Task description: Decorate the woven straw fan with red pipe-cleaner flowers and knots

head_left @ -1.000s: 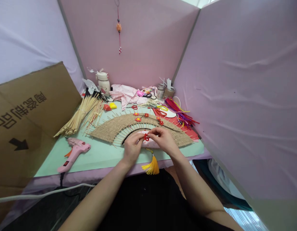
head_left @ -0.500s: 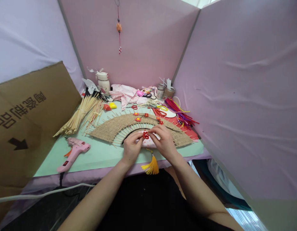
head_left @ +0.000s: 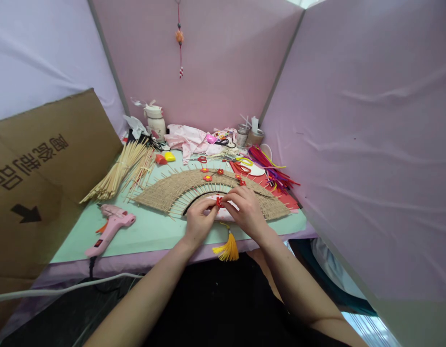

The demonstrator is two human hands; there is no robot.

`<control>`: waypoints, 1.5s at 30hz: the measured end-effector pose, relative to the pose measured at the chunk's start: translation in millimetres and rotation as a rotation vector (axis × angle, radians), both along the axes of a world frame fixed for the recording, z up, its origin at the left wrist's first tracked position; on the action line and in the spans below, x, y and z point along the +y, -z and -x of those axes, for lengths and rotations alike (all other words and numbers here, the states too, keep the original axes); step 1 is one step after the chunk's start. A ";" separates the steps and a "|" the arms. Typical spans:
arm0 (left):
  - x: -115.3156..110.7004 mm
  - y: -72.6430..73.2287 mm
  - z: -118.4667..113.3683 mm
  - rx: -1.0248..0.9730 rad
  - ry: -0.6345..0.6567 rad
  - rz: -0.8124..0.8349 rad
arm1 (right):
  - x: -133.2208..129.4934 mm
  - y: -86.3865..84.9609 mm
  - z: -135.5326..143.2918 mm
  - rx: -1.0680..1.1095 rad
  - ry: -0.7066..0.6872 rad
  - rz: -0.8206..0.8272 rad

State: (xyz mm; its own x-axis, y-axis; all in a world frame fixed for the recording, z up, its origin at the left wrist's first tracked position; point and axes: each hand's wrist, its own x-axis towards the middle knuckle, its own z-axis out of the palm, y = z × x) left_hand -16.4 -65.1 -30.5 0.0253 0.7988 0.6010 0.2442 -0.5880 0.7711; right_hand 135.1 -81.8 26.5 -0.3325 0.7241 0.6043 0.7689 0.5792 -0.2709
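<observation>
Between my hands is a small red flower (head_left: 219, 202). My left hand (head_left: 200, 220) pinches its left side with thumb and forefinger. Fingertips of my right hand (head_left: 245, 210) close on the flower from the right, partly covering it. Below them lies the inner part of a fan, covered in pink-and-white patterned cloth (head_left: 223, 216). The fan's wide woven tan band (head_left: 161, 195) arches around my hands, with thin sticks poking past its edge. Several red and yellow flowers (head_left: 207, 178) sit on its upper middle. A yellow tassel (head_left: 228, 247) hangs from the fan over the table's front edge.
A pink glue gun (head_left: 111, 229) lies left on the green tabletop (head_left: 150, 236), near a bundle of wooden sticks (head_left: 118, 173). A cardboard box (head_left: 57, 193) stands at far left. Scissors (head_left: 242, 166), coloured pipe cleaners (head_left: 271, 168) and a bottle (head_left: 156, 123) lie or stand behind the fan.
My right fingertips have moved slightly inward and down onto the red flower, which now shows less. The view has shifted a little; everything else stays put.
</observation>
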 end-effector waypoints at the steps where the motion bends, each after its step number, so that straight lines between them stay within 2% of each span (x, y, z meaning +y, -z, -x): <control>1: -0.2 -0.3 -0.1 0.001 0.002 -0.002 | -0.2 -0.2 -0.1 -0.004 -0.002 0.006; 13: -0.6 -0.4 -0.4 0.010 0.037 -0.016 | -1.0 -3.7 -3.0 -0.044 -0.072 0.009; 19: -0.1 0.5 0.3 -0.036 0.060 0.001 | -5.4 -10.1 -4.9 0.089 -0.096 0.063; 22: 0.8 -2.1 -0.5 -0.170 0.100 0.160 | -6.6 -12.3 -4.8 0.277 -0.069 0.079; 25: 2.8 -9.9 -1.8 -0.439 0.180 0.460 | -3.5 -7.4 -3.6 0.449 0.013 0.146; 28: 4.8 -20.4 -1.9 -0.712 0.312 0.755 | 2.5 2.1 -0.3 0.572 0.031 0.291; 32: 5.9 -27.7 -0.1 -0.826 0.482 0.949 | 6.5 8.0 6.0 0.647 -0.001 0.362; 38: 5.4 -25.0 0.4 -0.978 0.664 1.021 | -6.1 -1.0 13.3 0.598 -0.003 0.233; 45: 1.0 -24.8 -1.1 -1.088 0.693 1.028 | -12.2 4.8 15.7 0.366 -0.062 -0.105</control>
